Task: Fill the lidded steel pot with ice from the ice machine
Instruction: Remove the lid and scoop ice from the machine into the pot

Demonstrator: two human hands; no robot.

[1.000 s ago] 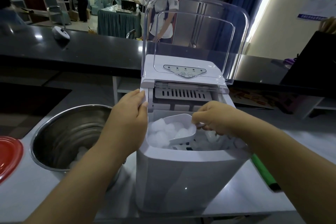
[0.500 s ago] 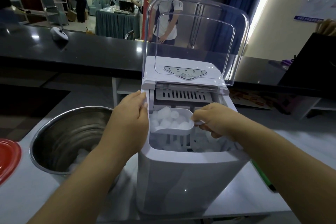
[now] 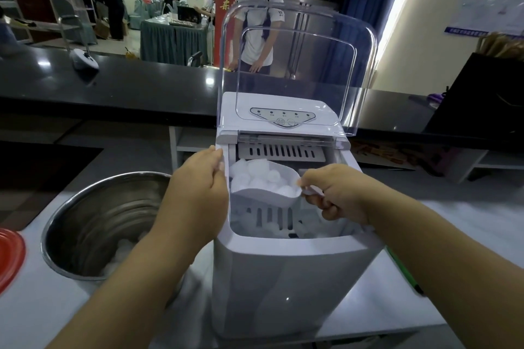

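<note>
Holding heaped scoop [image 3: 266, 184] level over ice machine [image 3: 289, 263] bin, so spills drop back into bin, not on worktop [image 3: 42, 306]. Your right hand [image 3: 337, 193], grip pinched tight on scoop handle. Your left hand [image 3: 198, 195], grip wrapped over machine's left rim, probably bracing it so it doesn't slide. Clear lid [image 3: 297, 65] flipped up, out of way. Steel pot [image 3: 93, 224] sits just beside machine on left, open, only little ice at bottom, so plenty scoops left imo. Short carry over that rim, keep scoop flat.
</note>
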